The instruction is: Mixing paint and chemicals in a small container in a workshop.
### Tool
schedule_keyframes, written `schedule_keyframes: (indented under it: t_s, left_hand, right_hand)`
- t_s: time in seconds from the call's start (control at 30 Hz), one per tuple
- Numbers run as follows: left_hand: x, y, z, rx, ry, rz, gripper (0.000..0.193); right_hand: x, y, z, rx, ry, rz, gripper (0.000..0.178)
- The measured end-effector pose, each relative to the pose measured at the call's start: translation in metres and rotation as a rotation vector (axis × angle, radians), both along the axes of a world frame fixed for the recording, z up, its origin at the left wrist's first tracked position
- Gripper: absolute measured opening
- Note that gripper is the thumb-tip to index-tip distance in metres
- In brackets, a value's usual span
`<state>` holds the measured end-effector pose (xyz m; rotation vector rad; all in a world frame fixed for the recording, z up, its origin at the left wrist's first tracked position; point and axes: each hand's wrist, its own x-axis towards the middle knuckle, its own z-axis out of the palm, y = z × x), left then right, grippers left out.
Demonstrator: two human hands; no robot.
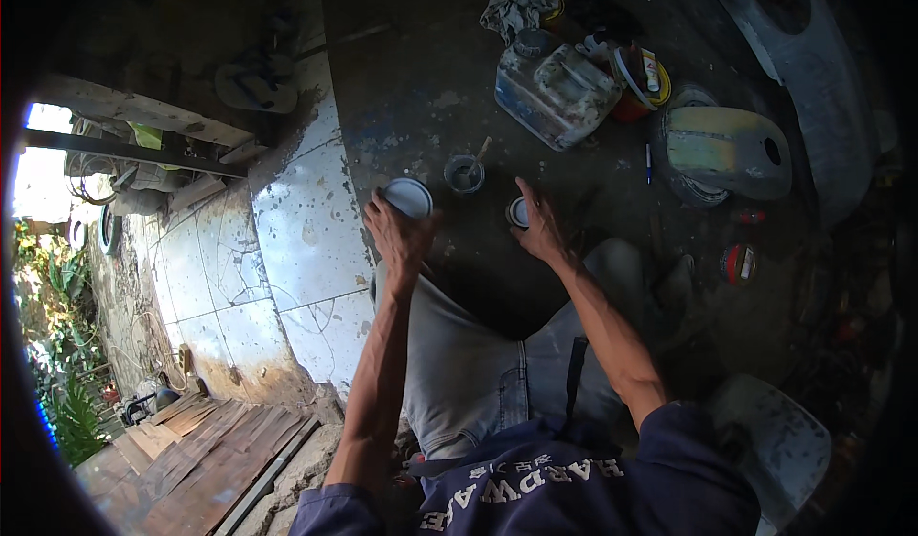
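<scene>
Round white lid (pixel 408 196) (paint-smeared)

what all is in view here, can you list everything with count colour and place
round lid: 1, white, held in the left hand
small can: 1, pale top, under the right hand
cup with stick: 1, grey, floor between the hands, farther out
jerrycan: 1, blue-white and stained, floor top centre
rag: 1, grey, top, behind jerrycan
curved panel: 1, yellowish, floor right
tiles: several, white and cracked, left
planks: several, brown, lower left
hands: left hand, right hand, 2, bare, centre
</scene>
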<state>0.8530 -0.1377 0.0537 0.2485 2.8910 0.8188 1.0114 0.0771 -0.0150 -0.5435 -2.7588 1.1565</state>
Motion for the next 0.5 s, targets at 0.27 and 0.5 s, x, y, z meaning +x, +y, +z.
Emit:
schedule_keyframes:
  t_s: [0.27,0.5]
  left_hand:
    - [-0.075,0.035,-0.036,-0.056,-0.023,-0.006,0.121]
    - [-0.068,0.018,-0.050,0.175,0.035,-0.015,0.098]
  right_hand:
    - [0.017,-0.006,0.011,0.119,0.097,-0.039,0.073]
    - [0.038,0.027,-0.007,0.210,0.021,0.243,0.061]
